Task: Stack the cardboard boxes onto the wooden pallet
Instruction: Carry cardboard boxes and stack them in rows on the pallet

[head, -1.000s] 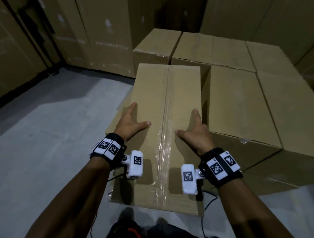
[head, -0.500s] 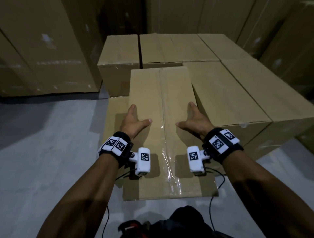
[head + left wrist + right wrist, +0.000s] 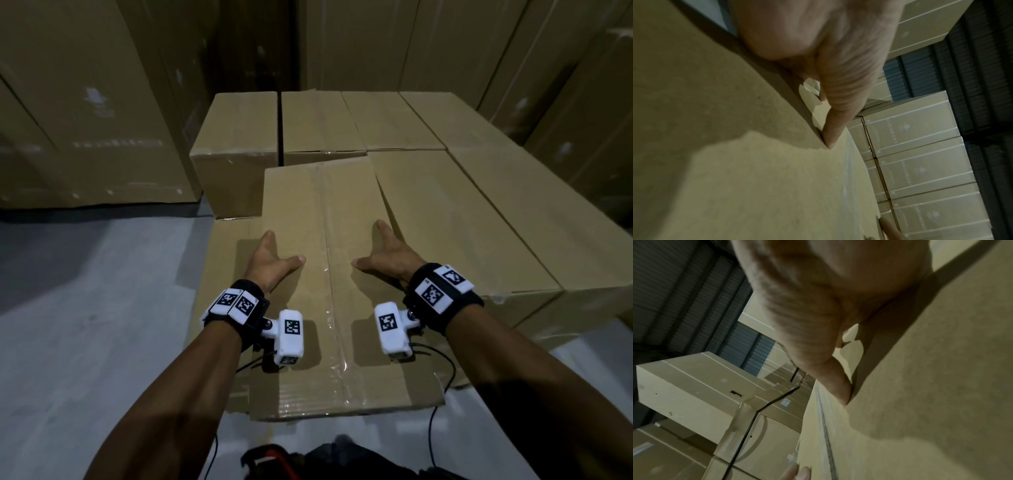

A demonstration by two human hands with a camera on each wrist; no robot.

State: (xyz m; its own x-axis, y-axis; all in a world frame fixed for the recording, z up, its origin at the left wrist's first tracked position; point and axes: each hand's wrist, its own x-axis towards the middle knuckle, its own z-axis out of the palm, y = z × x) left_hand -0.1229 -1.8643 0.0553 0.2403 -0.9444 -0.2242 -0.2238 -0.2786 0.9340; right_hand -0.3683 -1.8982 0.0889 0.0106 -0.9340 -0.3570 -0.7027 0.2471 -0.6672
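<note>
I hold a long taped cardboard box (image 3: 325, 291) lengthwise in front of me. My left hand (image 3: 270, 260) grips its left edge and my right hand (image 3: 387, 257) its right edge, thumbs on the top face and fingers down the sides. The left wrist view shows the left hand (image 3: 838, 73) with its thumb on the box top (image 3: 735, 178). In the right wrist view the right hand (image 3: 807, 305) lies the same way on the box (image 3: 920, 402). The box hangs over a lower box (image 3: 219, 274), close beside the stacked boxes (image 3: 462, 222). No pallet shows.
A back row of boxes (image 3: 239, 137) stands just beyond the held box's far end. Tall stacks of cartons (image 3: 68, 102) wall in the back and the right. Bare grey floor (image 3: 85, 308) lies to my left. Camera cables hang from my wrists.
The box has swung from angled to roughly parallel with the stacked boxes and moved closer to the back row. Both hands keep the same grip on its edges.
</note>
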